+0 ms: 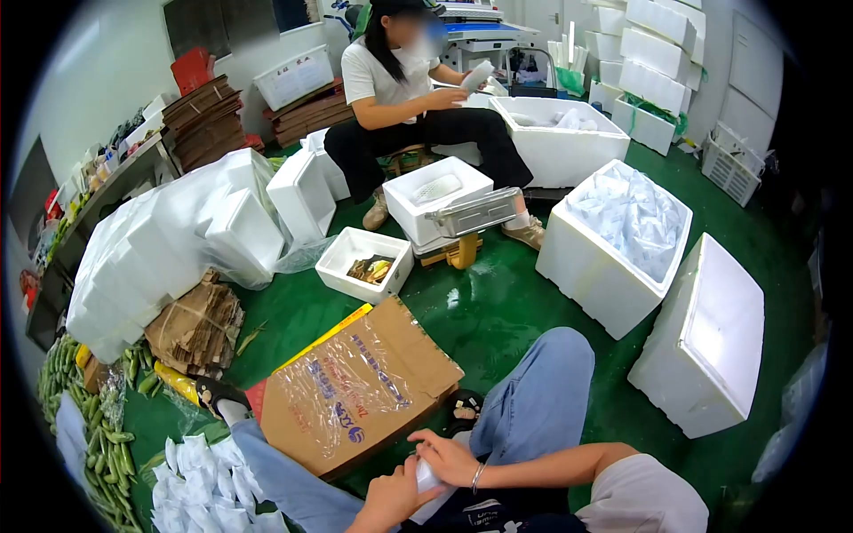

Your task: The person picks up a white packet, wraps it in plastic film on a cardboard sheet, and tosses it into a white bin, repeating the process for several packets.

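Far left, along the left edge of the green floor [293, 306], long green vegetables [99, 435] lie in a loose pile. Just beside them, at the floor's near left corner, is a heap of white packets [200, 489]. Beyond rise plastic-covered foam boxes [133, 240], with a bundle of flattened cardboard [195, 324] in front.

Next, a printed carton [355, 391] lies by my legs, and past its far edge sits a low foam box [351, 282] with dark and yellow scraps inside.

Off the carton's near right corner, above my lap, is a white wrapped piece [428, 480]. My left hand [391, 493] grips its near left side; my right hand [451, 459] curls over its other side, fingers bent. I judge it light, its covering thin and smooth, perhaps slippery; what is inside I cannot tell. Holding it round the middle, with gentle pressure, seems safest.

Beyond, a seated co-worker [391, 75] holds up a similar white piece [478, 76] behind a scale [475, 211].

To the right stands a tall foam box [582, 266] of pale packets [626, 213]; rightmost, another foam box [729, 329] leans on the floor.
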A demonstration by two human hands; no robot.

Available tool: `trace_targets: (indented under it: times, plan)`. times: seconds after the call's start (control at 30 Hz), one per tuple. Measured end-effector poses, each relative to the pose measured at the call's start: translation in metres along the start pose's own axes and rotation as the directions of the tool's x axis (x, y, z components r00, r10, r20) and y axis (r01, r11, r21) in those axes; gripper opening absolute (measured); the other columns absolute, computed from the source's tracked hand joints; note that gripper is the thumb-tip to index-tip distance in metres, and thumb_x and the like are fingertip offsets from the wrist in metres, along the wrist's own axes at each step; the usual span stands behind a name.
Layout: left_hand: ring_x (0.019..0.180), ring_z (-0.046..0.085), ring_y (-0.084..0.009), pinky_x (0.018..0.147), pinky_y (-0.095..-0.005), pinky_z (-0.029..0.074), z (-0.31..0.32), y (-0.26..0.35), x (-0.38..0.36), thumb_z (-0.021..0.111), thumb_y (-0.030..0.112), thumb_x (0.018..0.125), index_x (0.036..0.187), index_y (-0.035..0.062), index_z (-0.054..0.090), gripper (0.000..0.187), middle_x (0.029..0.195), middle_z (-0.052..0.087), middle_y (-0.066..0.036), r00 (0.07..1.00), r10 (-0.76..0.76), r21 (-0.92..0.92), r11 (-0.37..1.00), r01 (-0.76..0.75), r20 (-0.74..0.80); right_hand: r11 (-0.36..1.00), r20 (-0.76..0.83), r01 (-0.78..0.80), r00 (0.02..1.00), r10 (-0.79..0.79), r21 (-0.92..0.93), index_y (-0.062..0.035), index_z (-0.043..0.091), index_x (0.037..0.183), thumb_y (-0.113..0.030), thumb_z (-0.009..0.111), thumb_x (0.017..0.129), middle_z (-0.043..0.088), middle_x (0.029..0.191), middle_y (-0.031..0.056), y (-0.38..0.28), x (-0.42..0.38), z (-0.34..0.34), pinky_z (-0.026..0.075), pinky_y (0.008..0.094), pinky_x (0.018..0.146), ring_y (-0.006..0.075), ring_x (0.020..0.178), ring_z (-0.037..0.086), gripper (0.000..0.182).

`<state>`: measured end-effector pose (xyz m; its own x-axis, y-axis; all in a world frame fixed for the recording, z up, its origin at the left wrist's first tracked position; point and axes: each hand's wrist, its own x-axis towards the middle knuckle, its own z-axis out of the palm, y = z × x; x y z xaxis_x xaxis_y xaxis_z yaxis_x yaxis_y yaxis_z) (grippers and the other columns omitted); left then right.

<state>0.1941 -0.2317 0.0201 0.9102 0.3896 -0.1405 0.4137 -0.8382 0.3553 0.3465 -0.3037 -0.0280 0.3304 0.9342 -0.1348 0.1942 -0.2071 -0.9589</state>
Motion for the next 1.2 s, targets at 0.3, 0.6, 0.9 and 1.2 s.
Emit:
trace_targets:
  times: [0.3,0.6,0.9,1.2]
  plan:
    - [0.065,0.064,-0.0397,0.057,-0.0437,0.052,-0.046,-0.004,0.042,0.068,0.042,0.082,0.123,0.0030,0.050,0.059,0.082,0.066,-0.020,0.924,0.381,-0.361,0.865,-0.349,0.019,0.993,0.249,-0.030,0.969,0.001,0.111,-0.0031,0.023,0.140,-0.046,0.062,0.089,0.063,0.096,0.0247,-0.042,-0.029,-0.072,0.049,0.0382,0.079,0.0340,0.089,0.064,0.077]
    - [0.082,0.063,-0.0310,0.072,-0.0367,0.050,-0.114,0.108,0.172,0.071,0.023,0.079,0.112,0.0020,0.058,0.041,0.094,0.064,-0.015,0.734,0.612,-0.184,0.717,-0.672,-0.295,0.932,-0.398,-0.065,0.892,0.214,0.356,-0.0045,0.057,0.122,-0.020,0.063,0.090,0.066,0.106,0.0089,-0.073,-0.097,-0.177,0.051,0.0296,0.083,0.0142,0.094,0.062,0.036]
    - [0.072,0.058,-0.0118,0.068,-0.0260,0.049,-0.045,-0.024,0.178,0.062,0.003,0.086,0.098,-0.0034,0.060,0.014,0.083,0.062,-0.007,0.942,-0.252,-0.721,0.693,0.018,-0.219,0.839,-0.980,0.510,0.036,0.198,0.188,0.0008,0.059,0.110,-0.031,0.065,0.091,0.064,0.097,0.0090,0.021,-0.055,-0.446,0.054,0.0344,0.066,0.0184,0.079,0.063,0.037]
    - [0.062,0.060,-0.0132,0.055,-0.0237,0.050,0.093,-0.172,0.008,0.058,0.010,0.093,0.112,0.0006,0.057,0.021,0.080,0.065,-0.006,0.790,-0.609,-0.703,0.592,0.395,-0.068,0.686,-0.941,-0.651,-0.147,0.306,0.325,-0.0108,0.064,0.119,-0.031,0.059,0.084,0.057,0.128,0.0201,0.095,0.048,-0.666,0.046,0.0486,0.092,0.0344,0.121,0.052,0.040]
